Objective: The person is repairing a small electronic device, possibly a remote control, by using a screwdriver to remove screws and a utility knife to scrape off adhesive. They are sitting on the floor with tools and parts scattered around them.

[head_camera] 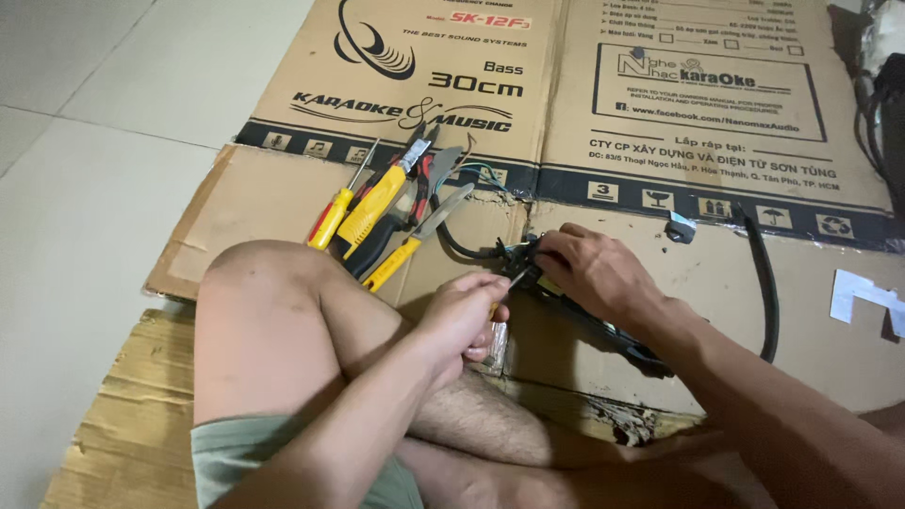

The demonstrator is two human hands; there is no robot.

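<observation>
I sit on flattened cardboard (283, 188) on the floor, one knee raised. My left hand (467, 311) is closed around a screwdriver handle, and its metal shaft (517, 276) points up and right into a small dark electrical part (518, 253). My right hand (594, 269) grips that part and presses it against the cardboard. A long dark strip (622, 341) runs from under my right hand toward the lower right. A black cable (462, 247) loops out of the part to the left.
A pile of hand tools (386, 203) lies beyond my knee: yellow-and-red screwdrivers, pliers, a yellow-handled knife. A black cord (765, 283) curves at the right beside a small black piece (681, 228). White paper scraps (863, 294) lie far right. Pale floor tiles (85, 141) lie left.
</observation>
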